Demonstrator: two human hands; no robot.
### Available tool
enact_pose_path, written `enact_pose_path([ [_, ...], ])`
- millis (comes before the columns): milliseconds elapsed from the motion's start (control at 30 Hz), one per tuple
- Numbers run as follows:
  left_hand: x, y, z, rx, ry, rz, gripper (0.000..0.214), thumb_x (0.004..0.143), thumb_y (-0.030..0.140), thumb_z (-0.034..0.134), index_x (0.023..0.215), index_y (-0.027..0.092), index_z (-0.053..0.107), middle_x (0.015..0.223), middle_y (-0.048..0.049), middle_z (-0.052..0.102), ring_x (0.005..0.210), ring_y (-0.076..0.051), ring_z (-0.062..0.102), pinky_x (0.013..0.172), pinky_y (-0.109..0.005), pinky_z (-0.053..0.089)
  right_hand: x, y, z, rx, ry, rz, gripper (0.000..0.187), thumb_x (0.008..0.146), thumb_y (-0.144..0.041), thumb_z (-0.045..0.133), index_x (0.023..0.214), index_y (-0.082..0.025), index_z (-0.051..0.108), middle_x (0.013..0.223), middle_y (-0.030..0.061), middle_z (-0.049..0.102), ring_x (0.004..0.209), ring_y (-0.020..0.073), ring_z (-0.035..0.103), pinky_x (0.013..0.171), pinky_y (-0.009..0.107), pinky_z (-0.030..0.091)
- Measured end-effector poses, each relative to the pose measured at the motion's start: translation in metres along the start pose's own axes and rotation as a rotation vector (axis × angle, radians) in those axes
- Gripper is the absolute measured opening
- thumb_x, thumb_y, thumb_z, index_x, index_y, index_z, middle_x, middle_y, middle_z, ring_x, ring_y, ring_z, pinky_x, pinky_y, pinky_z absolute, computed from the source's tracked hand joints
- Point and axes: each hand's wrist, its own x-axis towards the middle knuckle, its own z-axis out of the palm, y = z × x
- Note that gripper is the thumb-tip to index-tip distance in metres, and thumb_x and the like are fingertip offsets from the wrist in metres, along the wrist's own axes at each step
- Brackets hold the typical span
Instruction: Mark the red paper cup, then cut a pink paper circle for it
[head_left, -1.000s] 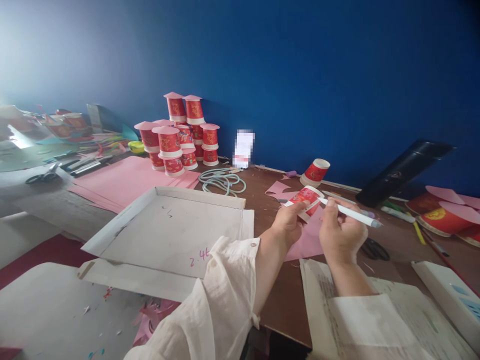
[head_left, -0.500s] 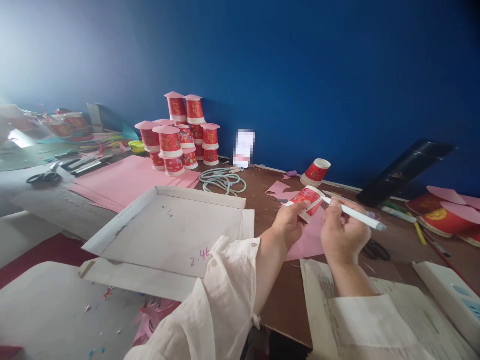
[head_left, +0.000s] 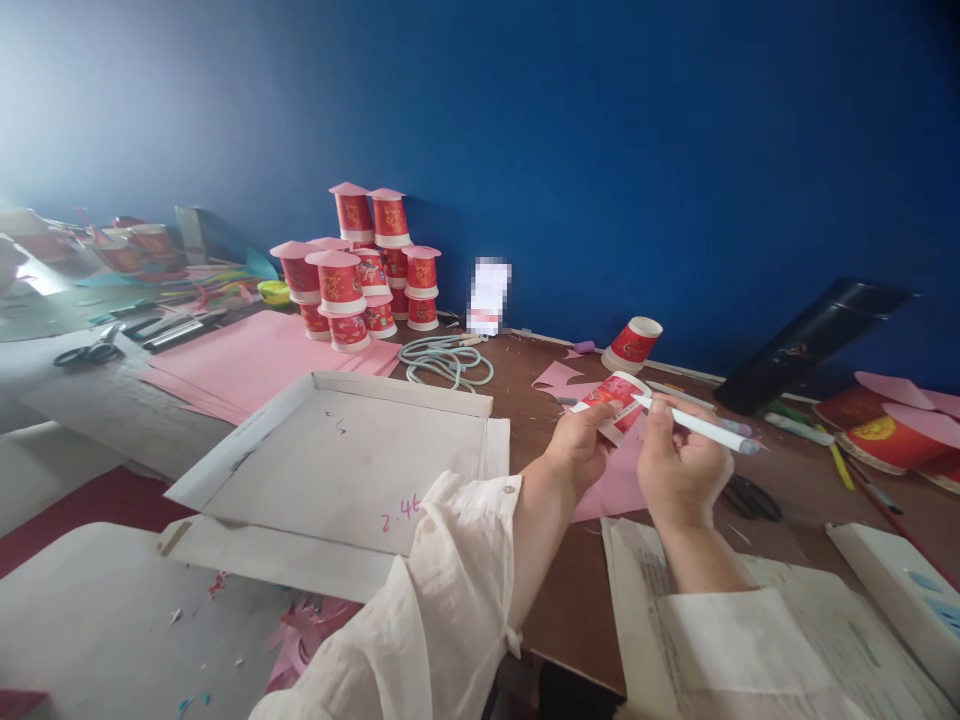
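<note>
Left hand: pinching cup | right hand: pinching marker, apparently touching cup

Lighting: soft, cool, entering from upper left; strongest on the left end of the blue wall, which pales there nearly to white. Dimmest part: upper right corner, almost black.
Glare: milky haze over the far-left cups, colours washed out.
Shadows: soft, dark patch on the wall right of the cup stack; deep black below the table edge.
Sheen: faint, on the black cylinder.
Focus: pen and held cup fairly clear; print on the papers illegible.
Pixelation: upright phone, blocky.
Distortion: wide-angle stretching toward both sides.
</note>
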Motion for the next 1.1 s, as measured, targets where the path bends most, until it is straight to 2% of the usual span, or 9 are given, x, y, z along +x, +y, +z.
enact_pose_path([
  [433,0.0023,-0.0004,-0.0007,-0.017,0.010,-0.009,0.013,0.070,0.007,0.070,0.077,0.017,0.067,0.081,-0.0054,0.070,0.077,-0.016,0.064,0.076,-0.027,0.049,0.0001,0.0053,0.0000,-0.001,-0.003,0.050,0.033,0.086,-0.041,0.055,0.092,-0.013,0.072,0.074,0.0115,0.072,0.065,0.0236,0.068,0.067,0.035,0.052],
  [800,-0.0017,0.0024,0.0000,-0.014,-0.010,-0.010,0.012,0.070,0.008,0.071,0.077,0.016,0.066,0.076,-0.0042,0.067,0.070,-0.014,0.061,0.072,-0.026,0.046,-0.0001,0.0029,0.0003,-0.005,-0.020,0.060,0.035,0.085,-0.044,0.055,0.089,-0.014,0.073,0.066,0.0090,0.068,0.064,0.0236,0.065,0.067,0.036,0.051],
  [1100,-0.0046,0.0030,0.0030,-0.017,-0.006,-0.015,0.011,0.070,0.008,0.071,0.078,0.015,0.067,0.076,-0.0040,0.068,0.072,-0.015,0.063,0.075,-0.027,0.047,0.0004,0.0001,-0.0009,-0.012,-0.014,0.007,0.037,0.087,-0.044,0.053,0.089,-0.012,0.073,0.072,0.0111,0.070,0.066,0.0228,0.066,0.068,0.036,0.051],
])
